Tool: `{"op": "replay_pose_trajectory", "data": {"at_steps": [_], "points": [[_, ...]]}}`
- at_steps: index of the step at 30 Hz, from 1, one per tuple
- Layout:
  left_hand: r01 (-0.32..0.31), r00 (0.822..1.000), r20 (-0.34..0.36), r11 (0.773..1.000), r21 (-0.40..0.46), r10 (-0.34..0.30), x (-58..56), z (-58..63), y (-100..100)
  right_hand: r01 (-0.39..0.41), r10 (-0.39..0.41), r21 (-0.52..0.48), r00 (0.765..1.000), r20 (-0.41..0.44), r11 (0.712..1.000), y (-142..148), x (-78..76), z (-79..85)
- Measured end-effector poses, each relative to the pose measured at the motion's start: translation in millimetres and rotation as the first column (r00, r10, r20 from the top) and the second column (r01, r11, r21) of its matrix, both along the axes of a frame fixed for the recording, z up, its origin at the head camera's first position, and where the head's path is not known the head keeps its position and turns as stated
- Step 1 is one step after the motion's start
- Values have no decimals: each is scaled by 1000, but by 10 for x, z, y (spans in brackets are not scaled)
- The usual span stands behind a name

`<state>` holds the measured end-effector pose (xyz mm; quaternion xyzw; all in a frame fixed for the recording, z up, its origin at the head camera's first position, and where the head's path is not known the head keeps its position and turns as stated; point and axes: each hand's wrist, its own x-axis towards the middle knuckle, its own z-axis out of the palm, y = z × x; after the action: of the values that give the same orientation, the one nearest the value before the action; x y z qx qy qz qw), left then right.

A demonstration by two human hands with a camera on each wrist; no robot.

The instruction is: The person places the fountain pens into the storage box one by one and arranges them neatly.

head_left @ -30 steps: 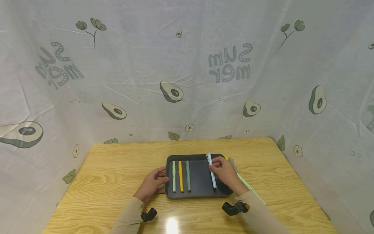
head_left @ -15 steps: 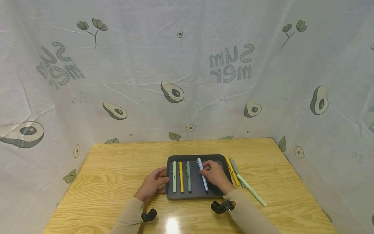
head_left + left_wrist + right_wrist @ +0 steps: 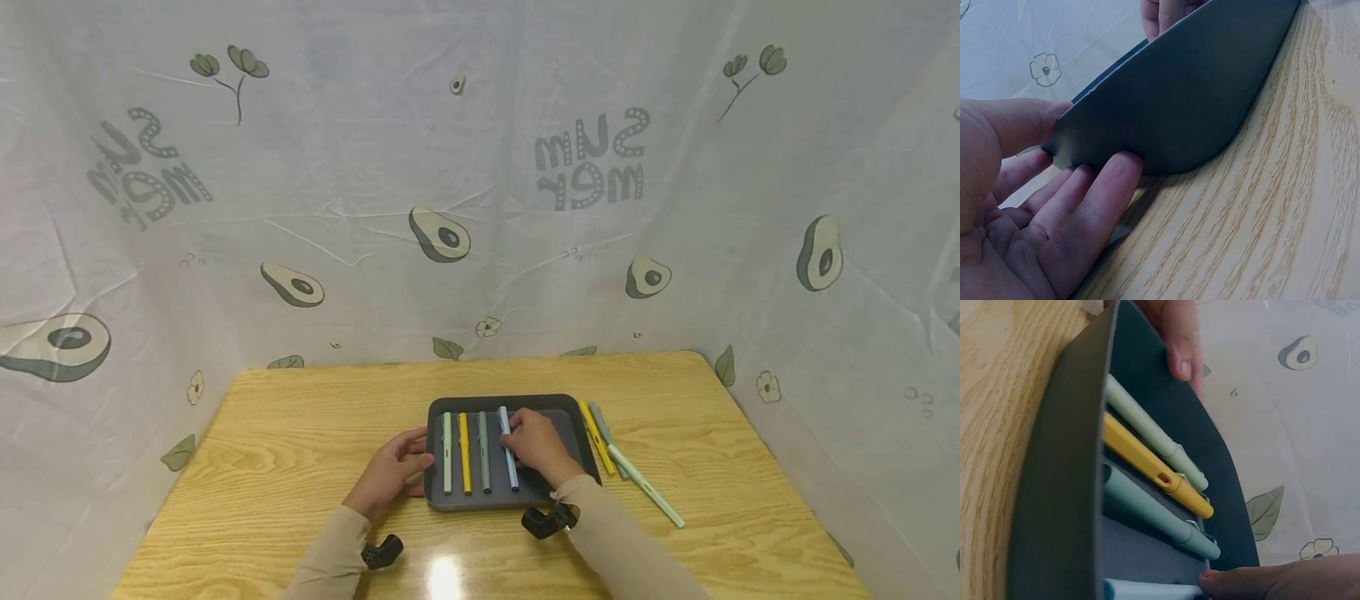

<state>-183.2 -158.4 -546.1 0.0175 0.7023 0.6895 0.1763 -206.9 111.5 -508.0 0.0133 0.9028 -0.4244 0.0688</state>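
A dark grey tray [image 3: 517, 503] lies on the wooden table. My left hand [image 3: 390, 468] holds its left side; in the left wrist view the thumb reaches the rim and the fingertips touch the outer wall. Inside the tray, side by side, are a pale green pen [image 3: 447, 458], a yellow pen [image 3: 464, 458] and a grey-green pen [image 3: 483, 458]. Just right of these, my right hand [image 3: 542, 443] pinches a light blue pen [image 3: 512, 477] near its cap. That pen [image 3: 1147, 590] is partly cut off at the bottom of the right wrist view.
Right of the tray, a second yellow pen [image 3: 597, 439], a second grey-green pen [image 3: 600, 417] and a second pale green pen [image 3: 647, 486] lie close together on the table [image 3: 315, 425]. A printed white curtain [image 3: 360, 167] surrounds the table's back and sides.
My right hand has carried the light blue pen leftward across the tray, to beside the grey-green pen, and the pen is straighter in line with the others. The left hand has stayed put.
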Motion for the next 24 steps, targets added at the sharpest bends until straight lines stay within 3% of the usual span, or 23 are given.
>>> {"op": "replay_pose_trajectory", "data": {"at_steps": [24], "points": [[-8,1000,9,1000,-20,8,8,24,7,25,-26,37,999,31,999,-133,-19,-63]]}}
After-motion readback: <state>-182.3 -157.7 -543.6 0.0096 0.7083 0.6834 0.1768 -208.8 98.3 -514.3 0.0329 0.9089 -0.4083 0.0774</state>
